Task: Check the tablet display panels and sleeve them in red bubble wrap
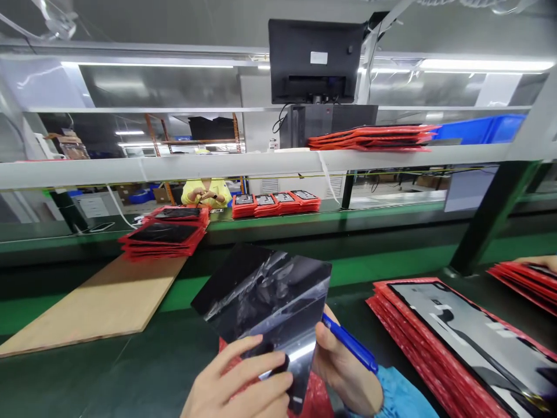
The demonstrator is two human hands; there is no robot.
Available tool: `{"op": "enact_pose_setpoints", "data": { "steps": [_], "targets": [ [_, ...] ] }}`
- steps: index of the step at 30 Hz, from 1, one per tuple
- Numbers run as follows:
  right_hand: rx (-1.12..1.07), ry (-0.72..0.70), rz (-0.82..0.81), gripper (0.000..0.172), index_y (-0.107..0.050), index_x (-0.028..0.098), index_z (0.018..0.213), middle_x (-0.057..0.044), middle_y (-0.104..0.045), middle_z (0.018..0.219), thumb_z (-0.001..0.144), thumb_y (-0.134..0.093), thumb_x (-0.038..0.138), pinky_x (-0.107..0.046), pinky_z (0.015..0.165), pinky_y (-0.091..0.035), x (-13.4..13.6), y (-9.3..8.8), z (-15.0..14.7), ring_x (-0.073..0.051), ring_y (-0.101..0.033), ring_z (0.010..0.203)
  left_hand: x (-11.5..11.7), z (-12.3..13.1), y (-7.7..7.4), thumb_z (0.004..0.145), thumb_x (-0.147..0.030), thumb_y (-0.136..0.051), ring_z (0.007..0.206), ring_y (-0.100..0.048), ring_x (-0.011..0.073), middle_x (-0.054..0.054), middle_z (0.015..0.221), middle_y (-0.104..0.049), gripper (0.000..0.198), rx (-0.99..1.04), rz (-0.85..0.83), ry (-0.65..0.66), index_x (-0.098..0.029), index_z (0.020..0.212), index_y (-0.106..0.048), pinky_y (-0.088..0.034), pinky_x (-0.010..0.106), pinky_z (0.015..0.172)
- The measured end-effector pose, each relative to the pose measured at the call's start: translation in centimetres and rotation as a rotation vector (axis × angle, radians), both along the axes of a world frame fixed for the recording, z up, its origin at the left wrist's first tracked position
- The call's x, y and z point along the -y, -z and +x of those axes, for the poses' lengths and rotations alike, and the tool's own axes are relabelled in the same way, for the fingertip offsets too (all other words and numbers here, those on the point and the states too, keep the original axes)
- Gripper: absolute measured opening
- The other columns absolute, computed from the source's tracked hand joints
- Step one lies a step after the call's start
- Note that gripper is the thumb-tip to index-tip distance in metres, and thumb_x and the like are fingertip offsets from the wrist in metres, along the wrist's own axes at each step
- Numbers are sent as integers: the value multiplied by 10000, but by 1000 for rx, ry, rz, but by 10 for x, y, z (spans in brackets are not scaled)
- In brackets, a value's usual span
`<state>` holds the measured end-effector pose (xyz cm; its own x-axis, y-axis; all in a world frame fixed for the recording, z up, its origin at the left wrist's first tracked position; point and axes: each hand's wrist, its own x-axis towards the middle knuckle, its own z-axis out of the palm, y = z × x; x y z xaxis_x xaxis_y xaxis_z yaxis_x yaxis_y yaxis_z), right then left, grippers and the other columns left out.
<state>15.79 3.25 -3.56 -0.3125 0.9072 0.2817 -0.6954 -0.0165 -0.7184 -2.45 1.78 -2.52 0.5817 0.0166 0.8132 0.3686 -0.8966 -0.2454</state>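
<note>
A glossy black screen panel (270, 296) with clear film on its face is held up tilted in front of me, reflecting light streaks. My left hand (243, 383) lies with spread fingers against the panel's lower face; its thumb is hidden. My right hand (343, 366), in a light-blue sleeve, grips the panel's right edge, and a blue pen (350, 342) is held in the same hand, pointing down to the right. Beneath the panel, partly covered by my hands, is red bubble wrap (319, 397). Right of it stands a stack of red bubble bags (402, 331) with a grey-backed screen panel (474, 337) on top.
A wooden board (104, 296) bears red-bagged black panels (163, 233) at left. More bagged panels (276, 204) line the back bench, where a person in yellow (206, 191) works. A shelf beam (243, 165) crosses ahead. Another person's hand (543, 262) touches bags at far right.
</note>
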Motion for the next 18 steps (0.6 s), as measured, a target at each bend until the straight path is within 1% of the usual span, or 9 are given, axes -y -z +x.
{"op": "enact_pose_setpoints", "data": {
  "steps": [2,3,6,7,8,10,13,16,18],
  "targets": [
    [29,14,30,747,-495,272,1254,-112,-650,1190,602,-795,481,-480,944,-448,2,0,0,-319,-600,1109,5,2,-1,910,-181,-498,763,-703,106,-29,816,-753,165,142,-78,-21,-198,888,-660,-526,196,865],
    [45,30,40,772,-485,275,1265,-116,-651,1187,592,-795,491,-486,945,-444,3,0,1,-329,-596,1114,7,2,-1,871,-179,-560,718,-702,121,-21,809,-749,118,286,-139,-75,-212,859,-673,-554,191,764],
    [148,83,3,740,-514,305,1238,-95,-678,1144,587,-768,550,-473,948,-443,8,2,13,-339,-589,1131,12,1,-4,788,-214,-641,539,-638,115,-31,657,-697,46,802,-469,-371,-240,759,-667,-509,173,571],
    [176,101,-20,689,-545,314,1204,-82,-692,1120,595,-759,557,-461,955,-439,10,4,18,-335,-589,1136,12,-1,-4,795,-277,-631,473,-593,100,-42,591,-660,53,898,-618,-441,-242,758,-645,-480,167,521],
    [196,114,-43,630,-581,316,1161,-72,-703,1102,605,-753,558,-452,966,-433,12,6,23,-332,-587,1142,10,-3,-5,808,-351,-603,415,-546,95,-51,532,-619,120,942,-770,-456,-241,761,-613,-454,171,467],
    [212,119,-82,541,-642,296,1077,-69,-714,1091,619,-739,567,-454,989,-416,15,10,32,-338,-580,1152,4,-7,-8,822,-454,-557,371,-509,113,-56,476,-567,220,969,-1038,-352,-238,780,-541,-429,196,399],
    [200,102,-108,517,-684,265,991,-83,-721,1075,607,-722,608,-484,1005,-396,17,16,38,-358,-595,1126,-10,-11,-11,783,-483,-618,445,-549,127,-60,533,-562,268,1058,-1294,-61,-239,792,-509,-497,221,451],
    [200,84,-100,556,-658,279,1030,-88,-708,1091,599,-725,624,-509,1014,-374,17,16,33,-350,-601,1115,-18,-8,-13,746,-398,-696,547,-552,86,-66,648,-562,227,1289,-1378,197,-230,787,-547,-517,170,531],
    [207,76,-71,632,-595,297,1151,-91,-684,1141,613,-734,599,-512,1021,-368,17,12,24,-337,-584,1141,-19,-6,-14,765,-345,-684,640,-575,74,-53,736,-591,157,1534,-1322,241,-214,785,-600,-515,124,580]
  ]
}}
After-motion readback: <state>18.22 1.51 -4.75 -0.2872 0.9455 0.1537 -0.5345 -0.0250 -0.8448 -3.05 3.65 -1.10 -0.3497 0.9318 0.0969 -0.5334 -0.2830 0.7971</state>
